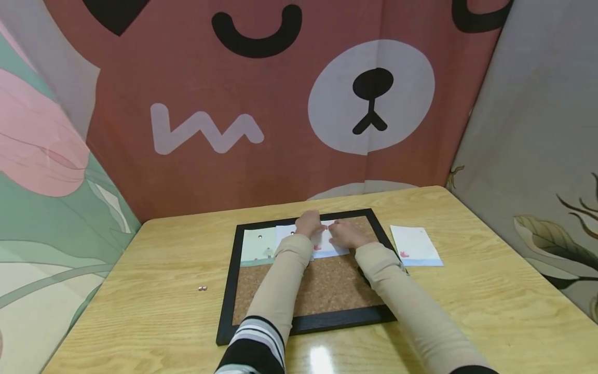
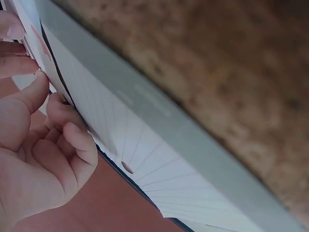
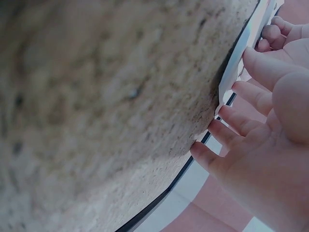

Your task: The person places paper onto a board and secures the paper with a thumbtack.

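Note:
My left hand [image 1: 308,224] is at the upper part of a framed cork board [image 1: 336,285], fingers curled. Its thumb and index finger appear to pinch a small thumbtack [image 2: 40,71] against a white note sheet [image 1: 333,251] with a pink print and blue lower edge. My right hand [image 1: 348,235] lies at that sheet's right side, fingers spread, fingertips touching sheet and cork. Left of it, a pale green sheet [image 1: 252,249] carries a tack [image 1: 260,237]. Another white sheet [image 1: 282,232] between them, partly hidden by my left arm, has a tack [image 2: 127,167] near its top.
The board's black frame [image 1: 226,311] lies on a wooden table [image 1: 163,270]. A loose white sheet [image 1: 416,246] with a blue edge is right of the board. Two small tacks [image 1: 202,288] lie left of it. A printed cloth [image 1: 280,171] hangs behind the table.

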### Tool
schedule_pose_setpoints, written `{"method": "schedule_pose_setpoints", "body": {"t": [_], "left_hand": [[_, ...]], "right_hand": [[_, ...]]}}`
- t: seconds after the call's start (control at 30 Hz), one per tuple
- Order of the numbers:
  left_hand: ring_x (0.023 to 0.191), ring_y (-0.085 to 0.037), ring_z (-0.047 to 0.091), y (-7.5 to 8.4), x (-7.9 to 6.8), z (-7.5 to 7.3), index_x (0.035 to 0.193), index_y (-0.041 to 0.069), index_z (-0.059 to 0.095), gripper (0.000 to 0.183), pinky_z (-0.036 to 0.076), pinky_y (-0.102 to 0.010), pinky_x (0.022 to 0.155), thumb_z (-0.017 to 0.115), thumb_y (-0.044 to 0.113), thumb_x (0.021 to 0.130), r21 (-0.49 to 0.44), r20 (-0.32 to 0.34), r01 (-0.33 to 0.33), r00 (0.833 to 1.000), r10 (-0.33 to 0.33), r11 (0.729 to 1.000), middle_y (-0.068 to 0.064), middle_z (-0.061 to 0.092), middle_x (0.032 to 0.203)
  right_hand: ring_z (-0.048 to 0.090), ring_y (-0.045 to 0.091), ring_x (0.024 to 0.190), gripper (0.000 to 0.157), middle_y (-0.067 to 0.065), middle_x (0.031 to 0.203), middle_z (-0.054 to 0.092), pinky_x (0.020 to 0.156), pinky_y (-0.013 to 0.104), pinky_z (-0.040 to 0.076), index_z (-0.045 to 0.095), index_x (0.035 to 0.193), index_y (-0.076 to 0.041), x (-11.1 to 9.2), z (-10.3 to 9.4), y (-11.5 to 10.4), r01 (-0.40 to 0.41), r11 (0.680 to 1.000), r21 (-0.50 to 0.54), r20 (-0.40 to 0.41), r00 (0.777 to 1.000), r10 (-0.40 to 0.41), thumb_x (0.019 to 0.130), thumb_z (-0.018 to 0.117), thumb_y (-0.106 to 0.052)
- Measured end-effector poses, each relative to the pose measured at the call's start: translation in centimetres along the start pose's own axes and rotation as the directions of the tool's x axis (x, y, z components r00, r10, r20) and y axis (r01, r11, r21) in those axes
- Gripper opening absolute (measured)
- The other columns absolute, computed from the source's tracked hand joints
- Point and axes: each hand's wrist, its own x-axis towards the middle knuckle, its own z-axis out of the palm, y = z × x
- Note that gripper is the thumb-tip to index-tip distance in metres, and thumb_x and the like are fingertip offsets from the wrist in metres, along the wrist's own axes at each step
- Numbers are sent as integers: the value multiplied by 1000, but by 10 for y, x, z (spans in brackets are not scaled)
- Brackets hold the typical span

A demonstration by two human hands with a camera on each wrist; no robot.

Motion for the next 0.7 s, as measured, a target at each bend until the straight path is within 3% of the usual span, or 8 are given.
{"method": "schedule_pose_setpoints", "body": {"t": [0.27, 0.47, 0.7], "left_hand": [[64, -14, 50, 0, -1, 0, 90, 7, 66, 30, 45, -32, 58, 65, 35, 81, 14, 13, -6, 1000, 6, 1000, -3, 60, 80], [64, -14, 49, -4, -6, -4, 87, 6, 65, 27, 44, -31, 56, 67, 32, 80, 38, -10, -94, 996, 94, 995, -4, 61, 79], [62, -14, 47, -4, -10, -5, 77, 6, 64, 20, 43, -28, 56, 70, 25, 77, 34, 8, -200, 980, 200, 979, -1, 59, 72]], "right_hand": [[42, 35, 114, 31, 18, 113, 57, 96, 45, 30, 58, 112, 4, -1, 2, 0, 26, 1000, -14, -24, 999, -27, 87, 58, -14], [46, 33, 110, 32, 17, 110, 58, 93, 43, 34, 59, 111, 5, 1, 3, 0, 37, 998, -56, -39, 998, -39, 86, 59, -15], [45, 34, 110, 33, 18, 113, 56, 93, 44, 33, 58, 113, 4, 2, 2, 3, 41, 999, -22, -29, 999, -42, 86, 58, -15]]}}
